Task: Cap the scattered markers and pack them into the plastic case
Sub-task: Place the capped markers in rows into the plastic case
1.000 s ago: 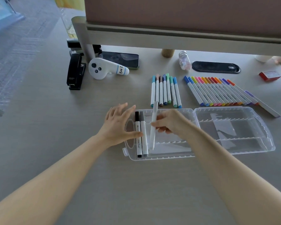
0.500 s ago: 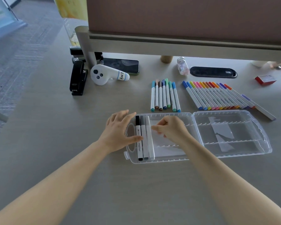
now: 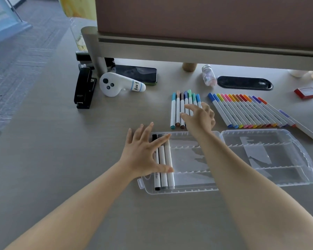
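Pretty standard office setup: light wood-grain desk (image 3: 43,177), a brownish-pink divider panel (image 3: 206,15) on a beige rail across the back, grey carpet tiles (image 3: 16,56) off left, daylight glowing under the rail.

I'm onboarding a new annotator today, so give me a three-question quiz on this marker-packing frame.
1. How many markers lie in the plastic case?
2. True or false: the right hand grips a marker.
3. Which hand rests on the packed markers? A) left hand B) right hand C) neither

Key: 1) three; 2) false, its fingers are spread open over the blue-green group of markers; 3) A
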A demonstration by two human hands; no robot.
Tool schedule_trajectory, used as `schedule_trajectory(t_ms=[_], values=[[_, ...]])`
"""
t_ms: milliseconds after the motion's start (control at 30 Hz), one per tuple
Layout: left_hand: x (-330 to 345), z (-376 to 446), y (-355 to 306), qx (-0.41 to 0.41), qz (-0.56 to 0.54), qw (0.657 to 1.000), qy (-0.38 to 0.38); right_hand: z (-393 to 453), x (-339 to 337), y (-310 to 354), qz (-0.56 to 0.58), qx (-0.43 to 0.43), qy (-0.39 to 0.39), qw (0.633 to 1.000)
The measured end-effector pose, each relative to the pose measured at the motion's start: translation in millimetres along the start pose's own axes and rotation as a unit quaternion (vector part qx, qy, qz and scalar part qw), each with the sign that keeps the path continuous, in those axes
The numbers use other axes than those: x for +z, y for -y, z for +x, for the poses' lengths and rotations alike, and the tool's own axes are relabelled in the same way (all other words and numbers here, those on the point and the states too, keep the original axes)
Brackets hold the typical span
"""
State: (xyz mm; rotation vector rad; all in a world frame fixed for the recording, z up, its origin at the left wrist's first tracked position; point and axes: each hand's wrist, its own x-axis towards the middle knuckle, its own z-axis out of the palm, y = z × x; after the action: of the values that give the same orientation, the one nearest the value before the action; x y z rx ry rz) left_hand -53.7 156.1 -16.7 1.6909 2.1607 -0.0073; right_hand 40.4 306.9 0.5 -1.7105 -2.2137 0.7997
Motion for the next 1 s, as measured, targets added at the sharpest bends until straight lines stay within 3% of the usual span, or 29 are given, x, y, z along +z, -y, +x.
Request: schedule_trajectory(t_ms=[233,533,700,833,1000], values=[[7.7,-0.9,4.3,0.006,-0.011,0.999,-0.034,7.1,7.6,5.6,-0.049,0.030,0.001,0.998],[9.7,-2.3,4.8,0.008,-0.013,0.999,-0.039,10.5,13.9,7.4,-0.028,0.056,-0.062,0.996],[6.4,-2.9,3.4,0.013,-0.023,0.999,-0.022,7.3,-4.0,10.7,0.152,0.107,-0.079,0.979],[-1.7,-3.4,-0.8,0.004,-0.014,1.000,0.004,-23.7,-36.3,8.9,0.329,0.121,0.038,0.936],[-7.6,-10.9,4.2,0.004,-0.064,0.998,-0.012,-63.4,-44.2,-10.7,0.277,0.146,0.204,0.928]])
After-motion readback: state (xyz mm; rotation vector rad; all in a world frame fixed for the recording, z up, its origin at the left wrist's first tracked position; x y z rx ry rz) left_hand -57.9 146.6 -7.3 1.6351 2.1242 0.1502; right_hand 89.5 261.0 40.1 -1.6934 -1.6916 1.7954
